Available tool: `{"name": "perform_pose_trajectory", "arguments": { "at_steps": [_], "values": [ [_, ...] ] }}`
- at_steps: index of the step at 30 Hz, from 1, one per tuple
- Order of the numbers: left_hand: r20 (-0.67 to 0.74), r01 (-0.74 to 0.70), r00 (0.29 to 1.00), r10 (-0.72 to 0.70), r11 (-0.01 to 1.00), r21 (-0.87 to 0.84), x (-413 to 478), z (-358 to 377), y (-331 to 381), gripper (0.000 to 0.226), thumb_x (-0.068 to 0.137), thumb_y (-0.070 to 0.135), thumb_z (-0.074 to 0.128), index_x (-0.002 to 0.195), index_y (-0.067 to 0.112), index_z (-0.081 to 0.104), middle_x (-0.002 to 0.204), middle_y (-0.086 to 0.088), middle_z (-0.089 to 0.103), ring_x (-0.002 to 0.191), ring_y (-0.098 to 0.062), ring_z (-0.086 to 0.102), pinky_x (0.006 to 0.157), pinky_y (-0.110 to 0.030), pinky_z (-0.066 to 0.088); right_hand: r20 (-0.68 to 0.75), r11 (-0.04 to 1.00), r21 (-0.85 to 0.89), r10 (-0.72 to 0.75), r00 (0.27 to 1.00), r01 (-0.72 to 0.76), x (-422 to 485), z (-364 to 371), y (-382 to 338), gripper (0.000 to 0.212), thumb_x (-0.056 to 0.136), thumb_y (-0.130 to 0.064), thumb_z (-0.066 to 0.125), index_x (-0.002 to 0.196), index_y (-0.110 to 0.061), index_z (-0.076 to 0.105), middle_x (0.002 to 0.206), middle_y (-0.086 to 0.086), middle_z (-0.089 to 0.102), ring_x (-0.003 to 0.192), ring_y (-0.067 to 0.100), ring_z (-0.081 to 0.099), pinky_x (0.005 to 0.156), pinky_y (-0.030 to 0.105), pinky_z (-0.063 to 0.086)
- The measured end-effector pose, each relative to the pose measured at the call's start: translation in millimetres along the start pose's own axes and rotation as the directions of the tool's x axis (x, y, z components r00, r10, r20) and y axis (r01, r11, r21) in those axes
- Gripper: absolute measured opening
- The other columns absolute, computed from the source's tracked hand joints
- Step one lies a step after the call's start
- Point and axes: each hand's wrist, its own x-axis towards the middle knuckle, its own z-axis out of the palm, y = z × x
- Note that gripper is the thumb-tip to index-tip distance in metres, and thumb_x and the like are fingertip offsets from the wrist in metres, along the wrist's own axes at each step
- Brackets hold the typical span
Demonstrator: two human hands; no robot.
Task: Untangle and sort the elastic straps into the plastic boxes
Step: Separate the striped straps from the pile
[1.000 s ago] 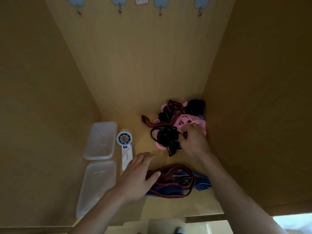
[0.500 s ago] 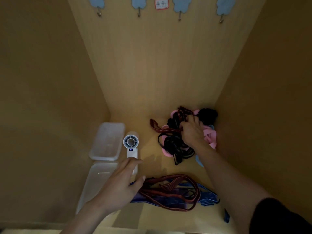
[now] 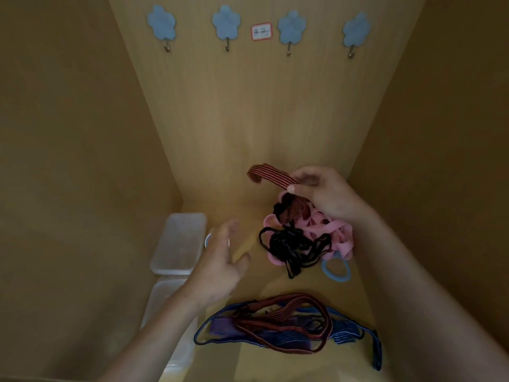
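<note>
My right hand [image 3: 322,191] pinches a red-and-black striped strap [image 3: 271,177] and holds it raised above the tangle at the back right of the cabinet floor. That tangle holds pink straps [image 3: 334,231], thin black straps [image 3: 292,246] and a light blue ring [image 3: 337,271]. My left hand [image 3: 220,267] hovers open left of the tangle, fingers spread, holding nothing. Near the front lies a separate heap of dark red straps [image 3: 286,312] on blue straps [image 3: 347,333]. Two clear plastic boxes stand at the left: the far box [image 3: 180,241] and the near box [image 3: 162,304], which my left forearm partly covers.
A small white fan [image 3: 208,239] lies between the far box and my left hand, mostly hidden. Wooden cabinet walls close in on the left, right and back. Several blue flower-shaped hooks [image 3: 227,27] and a small label [image 3: 261,31] hang on the back wall.
My right hand has lifted the striped strap up out of the tangle. My left hand has left the front heap and risen, open, toward the middle.
</note>
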Motion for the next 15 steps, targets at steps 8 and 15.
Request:
{"name": "perform_pose_trajectory", "arguments": {
  "at_steps": [8,15],
  "values": [
    [-0.069,-0.151,0.988,0.140,0.969,-0.195,29,-15,25,0.096,0.082,0.029,0.081,0.153,0.045,0.019,0.159,0.016,0.029,0.146,-0.004,0.027,0.118,-0.040,0.029,0.233,0.904,0.401,0.057,0.971,-0.149,-48,1,-34,0.027,0.081,-0.024,0.076,0.100,-0.004,0.070,0.097,0.032,0.066,0.087,0.035,0.068,0.087,0.045,0.058],
    [0.256,0.006,0.951,0.171,0.821,-0.571,15,13,47,0.027,0.096,-0.008,0.045,0.110,0.007,0.062,0.091,-0.009,0.072,0.087,-0.020,0.069,0.077,-0.027,0.056,0.177,0.716,0.678,0.059,0.982,-0.165,-77,28,-39,0.014,0.099,-0.009,0.056,0.089,-0.002,0.060,0.075,0.011,0.058,0.061,0.018,0.056,0.059,0.028,0.052]
  ]
}}
